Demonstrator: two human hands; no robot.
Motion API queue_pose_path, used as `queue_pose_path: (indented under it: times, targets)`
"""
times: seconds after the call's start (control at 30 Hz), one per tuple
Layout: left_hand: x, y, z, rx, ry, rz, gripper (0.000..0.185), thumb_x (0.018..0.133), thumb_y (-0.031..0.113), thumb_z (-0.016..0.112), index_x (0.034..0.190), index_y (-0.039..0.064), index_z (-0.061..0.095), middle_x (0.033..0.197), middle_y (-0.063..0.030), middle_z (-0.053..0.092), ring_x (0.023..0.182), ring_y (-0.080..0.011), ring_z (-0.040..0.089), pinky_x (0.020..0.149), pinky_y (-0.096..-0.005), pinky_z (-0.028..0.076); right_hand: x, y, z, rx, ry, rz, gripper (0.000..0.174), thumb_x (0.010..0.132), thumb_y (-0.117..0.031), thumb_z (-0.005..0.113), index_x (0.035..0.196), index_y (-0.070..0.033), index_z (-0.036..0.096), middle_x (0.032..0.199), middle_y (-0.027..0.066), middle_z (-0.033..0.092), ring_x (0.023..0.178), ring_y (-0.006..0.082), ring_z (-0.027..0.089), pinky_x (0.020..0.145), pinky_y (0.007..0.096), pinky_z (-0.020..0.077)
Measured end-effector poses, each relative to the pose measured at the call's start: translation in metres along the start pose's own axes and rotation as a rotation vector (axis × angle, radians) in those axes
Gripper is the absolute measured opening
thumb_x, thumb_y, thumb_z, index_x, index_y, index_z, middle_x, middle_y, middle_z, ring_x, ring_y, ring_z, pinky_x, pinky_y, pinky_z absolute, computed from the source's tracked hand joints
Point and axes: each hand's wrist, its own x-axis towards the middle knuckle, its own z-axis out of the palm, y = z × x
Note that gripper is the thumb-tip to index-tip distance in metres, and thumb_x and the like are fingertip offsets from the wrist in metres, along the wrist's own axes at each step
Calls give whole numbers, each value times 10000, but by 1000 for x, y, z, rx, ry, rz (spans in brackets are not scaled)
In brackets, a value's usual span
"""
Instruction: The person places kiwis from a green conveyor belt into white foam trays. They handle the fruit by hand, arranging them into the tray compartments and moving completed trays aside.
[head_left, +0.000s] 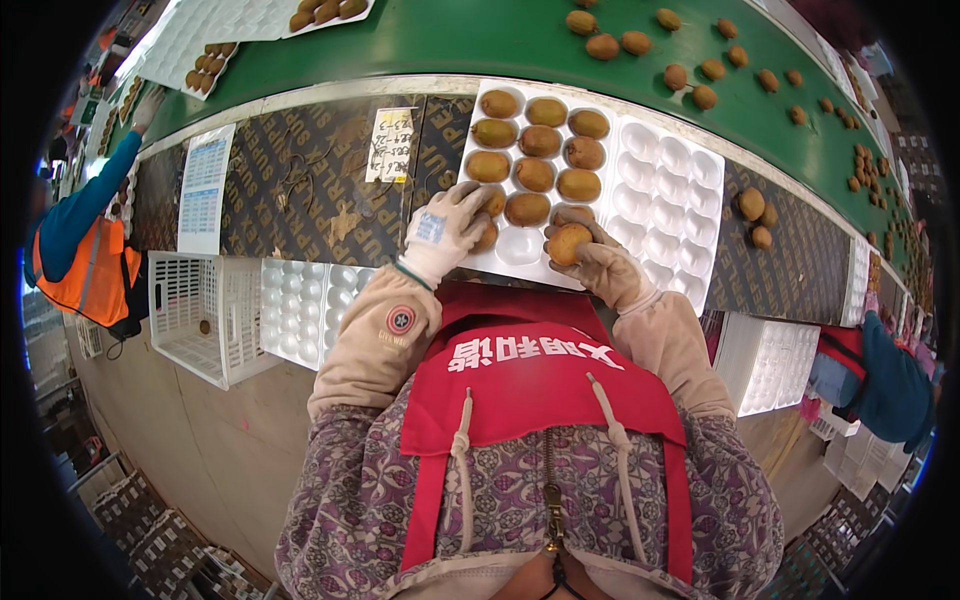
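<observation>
A white moulded plastic tray lies on the ledge in front of me, with kiwifruit in most of its pockets. My gloved left hand rests over the tray's near left pockets, its fingers on kiwifruit there; whether it grips one is hard to tell. In my gloved right hand a kiwifruit is held over the tray's near right corner, and another shows behind it under the fingers. The pocket between my hands holds no fruit. Joined at the right is a tray half with bare pockets.
Beyond the ledge runs a green conveyor belt with scattered kiwifruit. Several loose kiwifruit lie on the ledge at right. A white crate and stacked trays stand below. A person in an orange vest reaches over the belt at left; another stands at right.
</observation>
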Motion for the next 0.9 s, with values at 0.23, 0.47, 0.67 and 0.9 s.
queue_pose_path:
  times: [0.23,0.47,0.67,0.9]
  targets:
    - [46,13,-15,196,-408,-34,507,740,259,673,1194,76,538,1108,-169,546,998,-357,572,831,-430,482,-5,-17,13,-524,173,-96,580,780,-150,623,1320,-48,438,1181,83,536,1046,163,528,829,289,469]
    - [61,25,3,499,-487,-90,465,721,288,702,1093,66,533,1069,-180,561,906,-336,622,735,-454,514,17,6,37,-1807,66,-355,630,714,-283,713,1251,-67,464,1060,131,559,944,288,573,778,387,487]
    - [37,1,-21,13,-49,-78,336,803,278,633,1056,70,555,958,-173,568,831,-378,589,682,-457,479,49,-33,47,-1750,-45,-249,658,738,-376,681,1284,-96,443,1077,153,554,978,329,576,792,423,486]
    - [37,-27,-24,-193,205,-184,304,825,181,603,1109,75,599,1032,-198,602,900,-379,601,764,-413,502,198,-151,-37,-1900,580,-598,717,736,-294,714,1371,-179,401,1391,128,399,1217,358,429,994,444,393]
